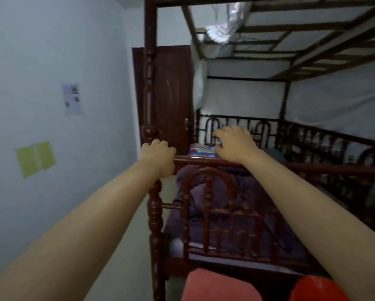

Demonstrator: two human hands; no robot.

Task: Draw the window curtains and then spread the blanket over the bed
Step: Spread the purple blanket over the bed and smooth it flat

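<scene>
Left fingers: curled over the top rail [195, 160] of the wooden footboard [214, 205], right at the corner post [150, 88]; the knuckles face the camera, and the fingertips are hidden behind the rail.
Left hand [158, 156]: grips the rail, with the bare forearm stretched in from the lower left.
Right fingers: bent loosely downward and slightly spread, above the far side of the same rail; whether they touch anything cannot be told, and nothing shows in their hold.
Right hand [234, 143]: held over the rail, its back to the camera, with the wrist just above the wood and the forearm coming in from the lower right.
Blanket [206, 192]: dark purple, lying bunched in a heap on the bed just behind the footboard, below both hands; it is seen through the arched spindles.
Bed [325, 170]: dark red-brown four-post frame with spindle side rails and a slatted canopy overhead; pale netting hangs at the far end and the right side.
Bright patterned item [202, 150]: lies farther up the bed, between the two hands as seen from the head camera; its kind is unclear.
Door [171, 101]: dark wood, closed, behind the corner post.
Wall [52, 51]: pale, to the left, bearing a printed sheet [72, 98] and a green paper [35, 158].
Red objects [219, 285]: at the bottom edge, in front of the footboard; blurred.
</scene>
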